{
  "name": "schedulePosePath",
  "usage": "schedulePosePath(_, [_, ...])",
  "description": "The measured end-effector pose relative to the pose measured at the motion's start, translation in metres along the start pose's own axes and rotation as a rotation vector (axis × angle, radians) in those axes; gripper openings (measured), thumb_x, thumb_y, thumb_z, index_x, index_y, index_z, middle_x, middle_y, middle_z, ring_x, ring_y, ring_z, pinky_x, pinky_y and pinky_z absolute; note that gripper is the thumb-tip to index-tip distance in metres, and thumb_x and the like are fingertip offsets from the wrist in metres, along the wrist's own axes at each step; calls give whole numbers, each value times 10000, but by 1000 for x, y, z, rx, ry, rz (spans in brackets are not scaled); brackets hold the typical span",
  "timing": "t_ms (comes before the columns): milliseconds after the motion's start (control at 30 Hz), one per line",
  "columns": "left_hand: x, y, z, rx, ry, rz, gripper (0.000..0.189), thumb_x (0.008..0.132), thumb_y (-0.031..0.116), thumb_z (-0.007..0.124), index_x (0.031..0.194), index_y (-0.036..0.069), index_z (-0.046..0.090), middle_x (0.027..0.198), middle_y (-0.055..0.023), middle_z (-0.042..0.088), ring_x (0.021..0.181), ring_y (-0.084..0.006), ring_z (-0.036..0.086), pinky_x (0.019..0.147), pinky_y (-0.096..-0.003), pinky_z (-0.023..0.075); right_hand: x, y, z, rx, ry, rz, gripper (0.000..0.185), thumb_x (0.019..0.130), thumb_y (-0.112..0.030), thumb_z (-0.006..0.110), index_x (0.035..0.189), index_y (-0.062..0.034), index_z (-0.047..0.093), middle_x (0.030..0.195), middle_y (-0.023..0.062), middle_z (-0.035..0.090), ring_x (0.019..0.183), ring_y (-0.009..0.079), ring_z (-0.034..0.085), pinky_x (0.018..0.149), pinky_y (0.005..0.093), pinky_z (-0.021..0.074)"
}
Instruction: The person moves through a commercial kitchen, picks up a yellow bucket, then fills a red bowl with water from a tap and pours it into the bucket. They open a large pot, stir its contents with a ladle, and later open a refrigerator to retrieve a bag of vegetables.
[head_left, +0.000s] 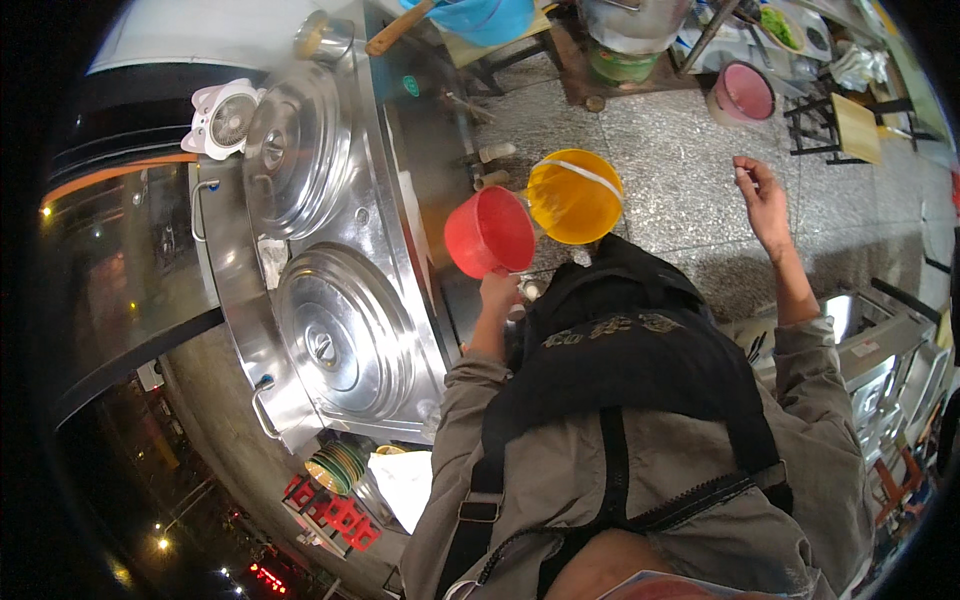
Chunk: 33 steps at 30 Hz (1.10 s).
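Note:
My left hand (498, 294) grips the handle of a red plastic dipper (491, 231), its mouth turned towards a yellow bucket (589, 196). The bucket stands on the floor just right of the dipper, a white band crossing its mouth. A pale streak, apparently water, shows between dipper and bucket. My right hand (765, 196) hangs over the floor, fingers loosely bent, with nothing visible in it. A black apron (622, 360) covers my front. Left of my left arm is a steel counter (367, 217) bearing two large round lids, a far lid (277, 150) and a near lid (330, 341).
Pipe ends (495, 153) jut from beneath the counter near the yellow bucket. On the tiled floor (675, 180) stand a pink bucket (742, 94) and a low stool (855, 127). A small fan (229, 120) stands beside the far lid. Stacked bowls (337, 465) are near the counter's end.

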<state>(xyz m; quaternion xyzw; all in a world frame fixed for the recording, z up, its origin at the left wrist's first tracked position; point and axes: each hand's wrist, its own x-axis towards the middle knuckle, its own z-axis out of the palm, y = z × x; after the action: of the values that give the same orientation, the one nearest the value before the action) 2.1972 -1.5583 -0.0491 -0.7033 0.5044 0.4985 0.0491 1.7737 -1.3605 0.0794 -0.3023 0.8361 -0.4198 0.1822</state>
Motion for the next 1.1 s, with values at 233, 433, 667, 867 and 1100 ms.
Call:
schedulePosePath(233, [-20, 21, 5, 313, 149, 115, 440, 701, 211, 565, 1058, -6, 429, 926, -260, 606, 905, -416, 587, 800, -463, 460, 4, 4, 4, 17, -15, -14, 263, 887, -223, 558, 1067, -36, 599, 953, 84, 626, 808, 144, 586, 738, 276, 468])
schedulePosePath(433, [-59, 52, 1, 557, 274, 192, 406, 743, 203, 534, 1061, 3, 382, 906, -267, 607, 867, -436, 587, 773, -499, 454, 10, 12, 9, 38, -20, -17, 260, 885, -212, 559, 1072, -36, 600, 955, 84, 623, 823, 141, 580, 736, 274, 467])
schedulePosePath(667, [-85, 59, -6, 580, 336, 274, 370, 782, 202, 502, 1062, 2, 366, 875, -272, 608, 856, -446, 581, 770, -513, 446, 14, 13, 19, 64, -64, 0, 253, 878, -203, 566, 1067, -40, 603, 949, 75, 627, 829, 136, 582, 718, 272, 468])
schedulePosePath(867, [-64, 34, -9, -75, 26, 205, 206, 811, 127, 523, 963, 14, 443, 761, -167, 607, 640, -285, 627, 480, -402, 484, 24, 26, 41, 50, -175, -160, 243, 876, -168, 563, 1081, -41, 591, 1018, 82, 622, 899, 163, 583, 788, 283, 466])
schedulePosePath(1100, [-67, -5, -39, -1113, -787, -4, 135, 839, 161, 563, 891, 58, 492, 677, -43, 515, 524, -125, 493, 437, -247, 415, 45, -6, 80, 119, -407, -144, 282, 923, -174, 503, 1155, -17, 541, 1149, 107, 568, 1045, 193, 546, 869, 317, 447])
